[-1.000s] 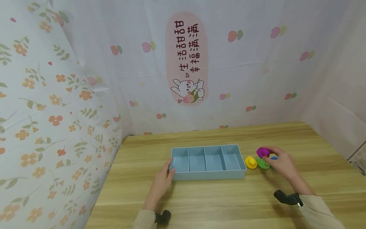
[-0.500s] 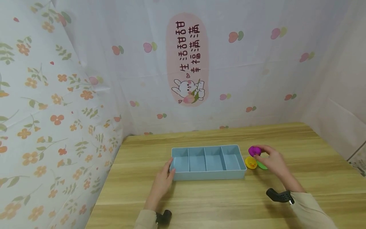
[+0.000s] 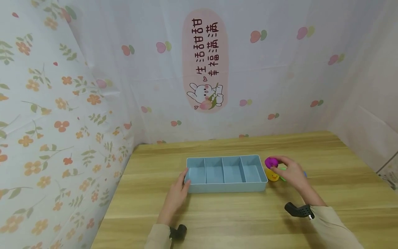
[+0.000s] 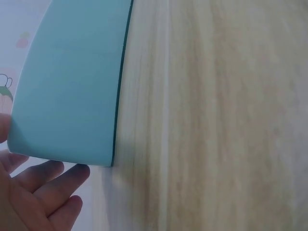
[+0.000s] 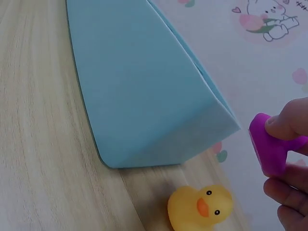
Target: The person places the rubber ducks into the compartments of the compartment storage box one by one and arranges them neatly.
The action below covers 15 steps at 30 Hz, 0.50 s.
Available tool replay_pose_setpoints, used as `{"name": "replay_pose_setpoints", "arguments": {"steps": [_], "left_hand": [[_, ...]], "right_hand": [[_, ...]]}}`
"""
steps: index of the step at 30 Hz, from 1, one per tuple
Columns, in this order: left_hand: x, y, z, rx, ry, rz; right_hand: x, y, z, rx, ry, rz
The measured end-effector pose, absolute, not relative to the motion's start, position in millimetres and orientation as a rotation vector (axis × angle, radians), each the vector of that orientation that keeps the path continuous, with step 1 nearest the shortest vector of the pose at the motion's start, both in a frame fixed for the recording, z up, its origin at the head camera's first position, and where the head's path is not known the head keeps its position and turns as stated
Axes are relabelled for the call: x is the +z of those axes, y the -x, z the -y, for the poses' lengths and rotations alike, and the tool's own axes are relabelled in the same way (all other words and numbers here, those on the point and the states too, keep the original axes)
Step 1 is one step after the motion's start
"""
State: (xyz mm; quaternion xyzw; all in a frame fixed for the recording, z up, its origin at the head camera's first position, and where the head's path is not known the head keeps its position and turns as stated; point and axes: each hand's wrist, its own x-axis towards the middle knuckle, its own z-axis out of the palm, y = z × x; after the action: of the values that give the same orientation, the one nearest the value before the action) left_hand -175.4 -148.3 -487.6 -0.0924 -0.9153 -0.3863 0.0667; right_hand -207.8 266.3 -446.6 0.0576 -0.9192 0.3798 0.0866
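A light blue divided box [image 3: 227, 187] lies lengthwise on the table, its compartments bare inside. My left hand [image 3: 177, 194] holds the box's left end, thumb at the front corner and fingers against the end wall. Beyond the box's right end, my right hand [image 3: 291, 173] pinches a purple rubber duck [image 3: 271, 162] between thumb and fingers. In the right wrist view the purple duck [image 5: 268, 147] hangs just off the box's upper corner. Below it a yellow rubber duck [image 5: 199, 209] sits on the table. My right hand partly hides a green toy [image 3: 283, 173] and a blue one [image 3: 305, 174].
The wooden table [image 3: 217, 218] ends at the back against a printed curtain [image 3: 149, 86]. Another flowered curtain [image 3: 62, 138] runs along the left edge, and a pale wall [image 3: 367, 103] stands to the right. A black camera mount sits on each wrist.
My right hand has carried the purple duck leftward, from above the green toy to above the yellow duck beside the box. My left hand and the box have stayed in place.
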Motion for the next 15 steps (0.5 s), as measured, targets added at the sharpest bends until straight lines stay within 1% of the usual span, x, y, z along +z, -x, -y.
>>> {"name": "replay_pose_setpoints", "arguments": {"steps": [15], "left_hand": [[-490.4, 176.3, 149.9, -1.206, 0.287, 2.758]], "right_hand": [[-446.6, 210.3, -245.6, 1.184, -0.196, 2.753]]}}
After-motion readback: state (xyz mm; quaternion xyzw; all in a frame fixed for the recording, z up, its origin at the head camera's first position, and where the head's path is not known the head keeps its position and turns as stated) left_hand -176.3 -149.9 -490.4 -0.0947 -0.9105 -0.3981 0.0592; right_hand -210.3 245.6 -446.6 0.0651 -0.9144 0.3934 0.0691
